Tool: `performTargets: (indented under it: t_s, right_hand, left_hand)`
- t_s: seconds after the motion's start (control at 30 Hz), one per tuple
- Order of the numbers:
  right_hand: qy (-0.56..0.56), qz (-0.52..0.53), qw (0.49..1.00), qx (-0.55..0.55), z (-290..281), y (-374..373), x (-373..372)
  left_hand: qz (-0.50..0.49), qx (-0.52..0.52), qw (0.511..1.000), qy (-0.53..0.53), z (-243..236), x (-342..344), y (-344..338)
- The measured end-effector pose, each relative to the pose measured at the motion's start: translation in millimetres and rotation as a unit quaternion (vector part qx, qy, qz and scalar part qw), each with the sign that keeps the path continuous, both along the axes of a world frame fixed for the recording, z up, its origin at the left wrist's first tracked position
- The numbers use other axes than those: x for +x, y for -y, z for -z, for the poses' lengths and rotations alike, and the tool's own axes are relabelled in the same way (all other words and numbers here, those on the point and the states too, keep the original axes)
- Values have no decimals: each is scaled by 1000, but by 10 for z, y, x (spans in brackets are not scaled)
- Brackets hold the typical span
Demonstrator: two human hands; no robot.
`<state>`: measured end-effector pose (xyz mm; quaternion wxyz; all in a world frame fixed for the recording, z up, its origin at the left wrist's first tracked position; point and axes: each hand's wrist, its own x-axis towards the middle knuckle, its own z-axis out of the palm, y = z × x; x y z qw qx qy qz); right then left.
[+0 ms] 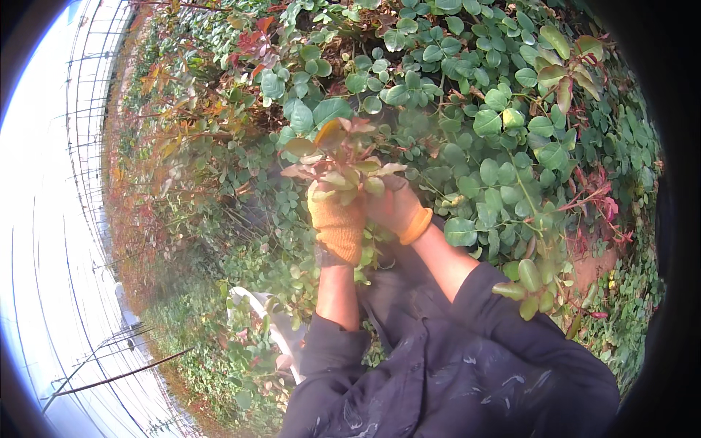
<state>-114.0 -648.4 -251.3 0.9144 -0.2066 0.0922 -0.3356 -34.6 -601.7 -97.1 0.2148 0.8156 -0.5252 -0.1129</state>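
Both my hands wear orange knit gloves and are raised side by side into a rose bush. My left hand (336, 224) is closed around the stem below a shoot of young reddish-green leaves (342, 157). My right hand (394, 206) sits right beside it, fingers curled into the same shoot; the leaves hide its fingertips. Dark sleeves cover my forearms from the elbows down.
Dense green rose foliage (504, 124) fills the area ahead and to the right, with reddish new shoots (595, 201) among it. Greenhouse roof film and frame (66, 219) curve along the left. A white object (274, 328) lies low among the plants beside my left arm.
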Motion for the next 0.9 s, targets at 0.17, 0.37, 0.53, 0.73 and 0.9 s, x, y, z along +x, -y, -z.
performTargets:
  t_s: [0.17,0.37,0.53,0.73,0.9]
  right_hand:
    - [257,-100,915,295,84,36,-17]
    - [-61,24,995,-81,-196,-11,-159]
    - [-174,-76,982,9,-454,-6,-420]
    - [-167,-219,954,122,-572,-196,-786]
    - [-235,-264,935,-19,-548,-257,-1101]
  left_hand:
    - [-152,-290,834,-444,388,-28,-86]
    - [-98,-294,694,-650,775,-19,-171]
    - [-137,-300,625,-708,407,-79,6]
    - [122,31,986,111,663,-6,634]
    - [73,286,953,74,1277,-157,851]
